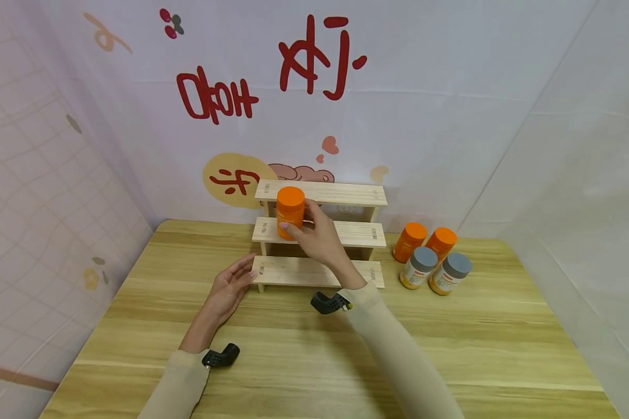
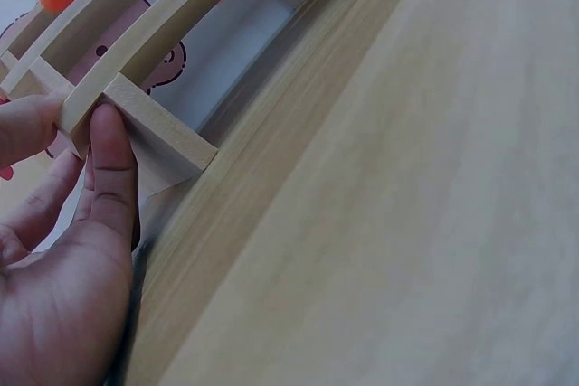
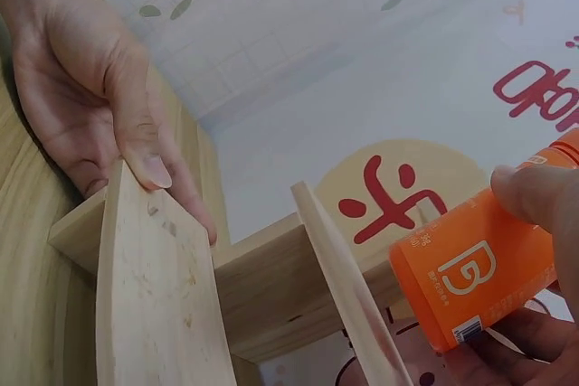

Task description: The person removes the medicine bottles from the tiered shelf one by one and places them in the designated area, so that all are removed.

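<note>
My right hand (image 1: 320,235) grips an orange bottle (image 1: 290,212) with an orange lid, upright in front of the upper tiers at the left of a three-tier wooden shelf (image 1: 314,272). In the right wrist view the orange bottle (image 3: 479,268) shows a white letter logo, with its base close to the middle board. My left hand (image 1: 230,288) pinches the left end of the lowest board, thumb on top and fingers underneath, as the left wrist view shows of the left hand (image 2: 72,259).
Right of the shelf stand two more orange bottles (image 1: 410,243) and, before them, two grey-lidded jars (image 1: 419,269) with pale labels. All rest on the wood-grain table (image 1: 304,361). A printed cloth backdrop (image 1: 440,134) rises behind the shelf.
</note>
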`<action>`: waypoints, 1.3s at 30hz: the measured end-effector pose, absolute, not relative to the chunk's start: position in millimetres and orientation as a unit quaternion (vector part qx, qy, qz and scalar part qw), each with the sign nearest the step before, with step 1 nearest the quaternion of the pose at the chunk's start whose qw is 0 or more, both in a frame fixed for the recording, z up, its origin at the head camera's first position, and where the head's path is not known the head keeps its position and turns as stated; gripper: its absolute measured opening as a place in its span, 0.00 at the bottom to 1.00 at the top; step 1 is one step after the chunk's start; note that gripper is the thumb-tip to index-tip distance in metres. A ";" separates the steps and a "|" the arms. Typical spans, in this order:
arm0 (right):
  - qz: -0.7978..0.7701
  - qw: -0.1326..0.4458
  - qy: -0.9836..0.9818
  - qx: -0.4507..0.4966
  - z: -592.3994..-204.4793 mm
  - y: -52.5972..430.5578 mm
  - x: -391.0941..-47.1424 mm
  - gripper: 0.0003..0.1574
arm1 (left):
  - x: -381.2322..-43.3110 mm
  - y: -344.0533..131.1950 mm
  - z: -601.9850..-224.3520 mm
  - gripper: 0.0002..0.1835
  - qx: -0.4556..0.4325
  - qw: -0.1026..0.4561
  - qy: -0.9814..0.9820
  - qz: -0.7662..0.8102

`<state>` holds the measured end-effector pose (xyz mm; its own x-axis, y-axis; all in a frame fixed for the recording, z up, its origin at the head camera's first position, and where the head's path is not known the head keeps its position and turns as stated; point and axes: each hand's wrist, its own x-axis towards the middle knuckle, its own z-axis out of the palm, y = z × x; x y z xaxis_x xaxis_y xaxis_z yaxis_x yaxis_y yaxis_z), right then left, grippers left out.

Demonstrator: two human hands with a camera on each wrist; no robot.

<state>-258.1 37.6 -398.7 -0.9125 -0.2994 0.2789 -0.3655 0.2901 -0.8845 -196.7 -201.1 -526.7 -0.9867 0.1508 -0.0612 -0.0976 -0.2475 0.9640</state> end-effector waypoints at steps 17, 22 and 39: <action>0.583 0.030 -0.785 0.206 -404.8 69.8 -238.6 0.39 | -194.8 -203.2 -525.7 0.36 0.027 0.076 0.607 0.790; 0.574 0.044 -0.790 0.212 -404.6 80.5 -231.6 0.40 | -195.6 -202.4 -524.6 0.35 0.011 0.082 0.609 0.788; 0.578 0.072 -0.788 0.200 -406.5 122.9 -220.7 0.35 | -195.7 -201.5 -525.6 0.35 0.013 0.081 0.609 0.789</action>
<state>-220.7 122.9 -406.5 -0.9097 -0.2316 0.3446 -0.3983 0.2523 -0.8819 -195.7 -201.5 -525.6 -0.9866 0.1433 -0.0778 -0.1116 -0.2457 0.9629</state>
